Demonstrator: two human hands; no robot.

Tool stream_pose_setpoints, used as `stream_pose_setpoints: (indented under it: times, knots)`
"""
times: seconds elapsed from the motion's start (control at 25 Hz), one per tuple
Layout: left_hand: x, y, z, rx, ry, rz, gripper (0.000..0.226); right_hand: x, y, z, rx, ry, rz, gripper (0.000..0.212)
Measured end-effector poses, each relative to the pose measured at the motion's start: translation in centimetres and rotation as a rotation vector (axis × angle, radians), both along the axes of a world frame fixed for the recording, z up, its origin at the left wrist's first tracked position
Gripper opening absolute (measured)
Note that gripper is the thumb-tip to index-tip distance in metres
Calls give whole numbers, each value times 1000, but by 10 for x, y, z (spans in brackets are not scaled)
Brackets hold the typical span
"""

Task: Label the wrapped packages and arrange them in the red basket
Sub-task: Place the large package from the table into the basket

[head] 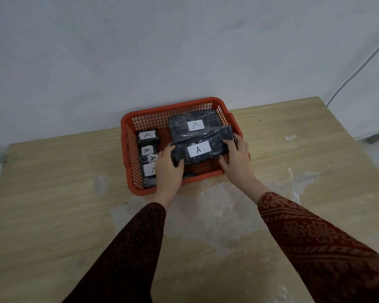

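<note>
Pale wood-grain tabletop (53,215) is seen against a grey-white wall (140,51), and on it, near the far edge, the red basket (127,149) is set. Over the basket's near right part a long dark wrapped package (214,143) is held level by both hands; a white label (198,149) marked "A" is stuck on its upper face. The left hand (167,169) is closed on the package's left end, thumb on the front and fingers wrapped around the end. The right hand (236,158) is closed on the right end, fingers curled over the top. Whether the package rests on the basket floor or is held just above it cannot be told.

Behind it, in the basket's far right corner, a broad flat wrapped package (179,125) is lying, its own "A" label (195,125) turned upward; its near edge is covered by the held package. Along the basket's left wall a row of small wrapped packages (147,136) is lined up from back to front, each labelled "A"; the nearer ones are partly hidden by the left hand.

Both arms are clothed in dark red patterned sleeves (315,237). On the tabletop just in front of the basket, between the arms, a crumpled sheet of clear plastic film (217,215) is spread. Smaller scraps of film (100,182) are scattered to the left and right. At the upper right a thin cable (359,68) is seen running down the wall.
</note>
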State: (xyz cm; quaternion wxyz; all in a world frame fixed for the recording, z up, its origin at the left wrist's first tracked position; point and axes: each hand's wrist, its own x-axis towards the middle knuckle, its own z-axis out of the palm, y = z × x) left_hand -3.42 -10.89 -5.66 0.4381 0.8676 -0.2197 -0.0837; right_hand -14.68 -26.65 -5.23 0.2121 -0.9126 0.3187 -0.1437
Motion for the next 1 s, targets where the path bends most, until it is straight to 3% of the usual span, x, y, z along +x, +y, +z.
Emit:
stream_pose_setpoints:
  times: [0.2, 0.32, 0.56, 0.72, 1.0]
  knots:
    - [-4, 1, 1, -14, -65, 74, 30, -3, 3, 1, -22, 32, 9, 44]
    - [-2, 1, 0, 71, -34, 45, 27, -1, 4, 1, -69, 89, 31, 38]
    - [2, -5, -3, 215, 58, -72, 44, 2, 2, 2, -106, 314, 98, 46]
    - [5, -3, -1, 199, 105, -90, 48, 4, -4, 0, -88, 445, 161, 50]
    - [7, -7, -2, 245, 154, -129, 50, 7, -4, 7, -41, 474, 170, 45]
